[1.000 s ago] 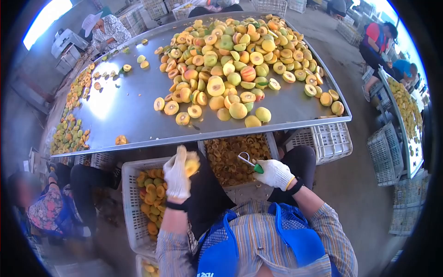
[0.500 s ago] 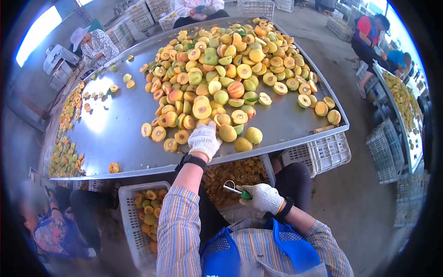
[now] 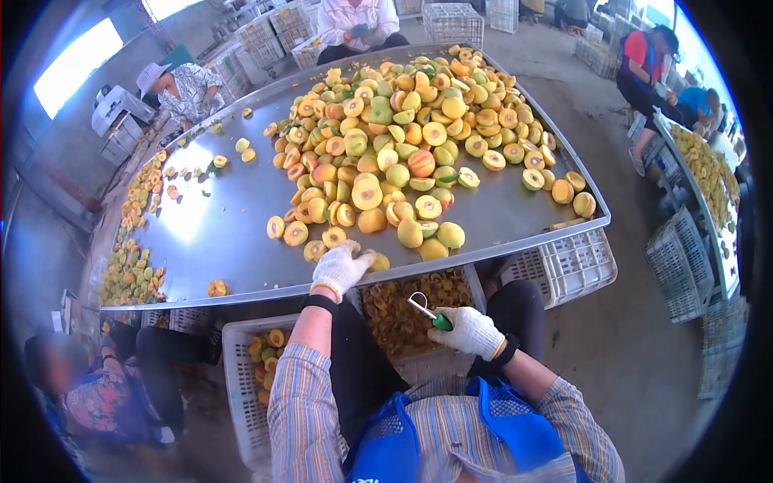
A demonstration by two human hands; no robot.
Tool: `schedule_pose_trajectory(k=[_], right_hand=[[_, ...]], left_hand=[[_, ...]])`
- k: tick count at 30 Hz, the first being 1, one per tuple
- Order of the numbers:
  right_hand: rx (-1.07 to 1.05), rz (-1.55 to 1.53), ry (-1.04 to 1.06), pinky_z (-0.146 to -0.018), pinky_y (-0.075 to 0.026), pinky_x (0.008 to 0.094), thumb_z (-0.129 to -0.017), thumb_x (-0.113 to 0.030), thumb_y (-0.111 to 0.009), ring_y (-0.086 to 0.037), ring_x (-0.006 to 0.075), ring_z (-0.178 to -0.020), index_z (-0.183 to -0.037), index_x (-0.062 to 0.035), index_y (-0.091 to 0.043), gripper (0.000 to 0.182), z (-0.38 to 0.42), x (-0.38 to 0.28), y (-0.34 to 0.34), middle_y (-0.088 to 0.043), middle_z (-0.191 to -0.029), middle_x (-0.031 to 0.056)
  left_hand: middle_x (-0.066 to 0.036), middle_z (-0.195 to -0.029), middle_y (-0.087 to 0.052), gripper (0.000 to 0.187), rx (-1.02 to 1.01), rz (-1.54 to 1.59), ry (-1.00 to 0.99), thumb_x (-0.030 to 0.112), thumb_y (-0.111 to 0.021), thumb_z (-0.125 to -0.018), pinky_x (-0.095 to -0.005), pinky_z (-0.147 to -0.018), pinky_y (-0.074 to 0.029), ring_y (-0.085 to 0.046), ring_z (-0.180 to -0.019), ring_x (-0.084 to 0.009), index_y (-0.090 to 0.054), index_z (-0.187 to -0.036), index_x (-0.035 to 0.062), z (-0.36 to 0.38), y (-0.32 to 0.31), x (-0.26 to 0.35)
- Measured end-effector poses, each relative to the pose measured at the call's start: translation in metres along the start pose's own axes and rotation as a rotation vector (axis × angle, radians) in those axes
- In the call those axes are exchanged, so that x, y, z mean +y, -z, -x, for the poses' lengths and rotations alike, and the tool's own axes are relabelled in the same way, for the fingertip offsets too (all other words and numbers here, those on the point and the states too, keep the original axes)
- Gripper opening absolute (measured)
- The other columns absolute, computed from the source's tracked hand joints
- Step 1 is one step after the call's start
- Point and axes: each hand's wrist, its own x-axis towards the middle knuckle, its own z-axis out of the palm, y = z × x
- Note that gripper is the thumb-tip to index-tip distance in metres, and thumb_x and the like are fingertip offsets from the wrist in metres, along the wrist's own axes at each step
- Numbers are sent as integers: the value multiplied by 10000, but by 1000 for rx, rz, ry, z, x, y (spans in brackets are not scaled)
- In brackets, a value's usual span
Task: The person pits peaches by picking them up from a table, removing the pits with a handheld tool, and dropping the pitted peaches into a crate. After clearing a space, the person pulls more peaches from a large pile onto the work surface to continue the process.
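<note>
The gloved left hand [image 3: 341, 268] clamped a yellow halved peach [image 3: 377, 262] at the steel counter's [image 3: 225, 217] lower edge; it could have slipped off. The right hand [image 3: 475, 332], closed around a green-handled pitting spoon [image 3: 428, 312], hovered lower centre.

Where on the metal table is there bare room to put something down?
The grey metal table is bare left of the heap of halved yellow peaches, up to the fruit strip on its left edge. The near right rim is bare too. The heap is crowded.

Yellow peach half [image 3: 377, 261] at table edge [image 3: 451, 262]
</note>
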Motion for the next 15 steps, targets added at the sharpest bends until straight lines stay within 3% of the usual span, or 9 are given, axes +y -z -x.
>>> schedule_pose_trajectory(k=[4,8,11,12,13,15], right_hand=[[-4,-8,32,-781,-543,438,-837,-414,-698,-689,374,-895,-1160,-89,-668,459,-2,1,-10,-715,-955,178],[-16,8,-4,-778,-541,449,-839,-439,-690,-689,387,-882,-1156,-98,-671,466,0,-4,-13,-709,-924,199],[-7,12,4,-780,-541,447,-842,-441,-685,-689,385,-884,-1166,-101,-669,470,-1,0,-12,-709,-928,198],[2,2,10,-780,-542,446,-844,-440,-683,-689,384,-884,-1174,-103,-668,472,-2,2,-12,-709,-930,197],[2,-3,11,-780,-542,446,-844,-440,-683,-689,384,-884,-1174,-103,-668,472,-2,5,-12,-709,-930,197],[8,-42,33,-784,-542,441,-849,-435,-679,-692,373,-888,-1191,-102,-661,478,-2,4,-9,-711,-933,190]], left_hand=[[-217,-1250,-649,820,-109,-252,162,675,-626,-794,-437,-988,-480,-629,-1160,-353,-602,-1258,-2,3,7,59],[-226,-1150,-687,551,-196,-245,157,411,-713,-759,-427,-945,-520,-659,-1109,-356,-678,-1163,38,-27,-13,64],[-234,-1133,-686,549,-91,-166,60,394,-729,-728,-412,-928,-526,-666,-1079,-350,-683,-1138,31,-29,-17,42],[-230,-1077,-692,539,-36,-24,26,361,-752,-690,-397,-910,-527,-676,-1019,-339,-680,-1095,13,-15,-3,39],[-182,-1016,-705,440,23,198,-41,308,-751,-723,-402,-811,-557,-687,-937,-295,-681,-1051,24,-13,-2,24],[-142,-941,-714,315,-51,1058,79,209,-717,-772,-402,-695,-569,-685,-771,-274,-689,-1035,38,-1,3,7]])
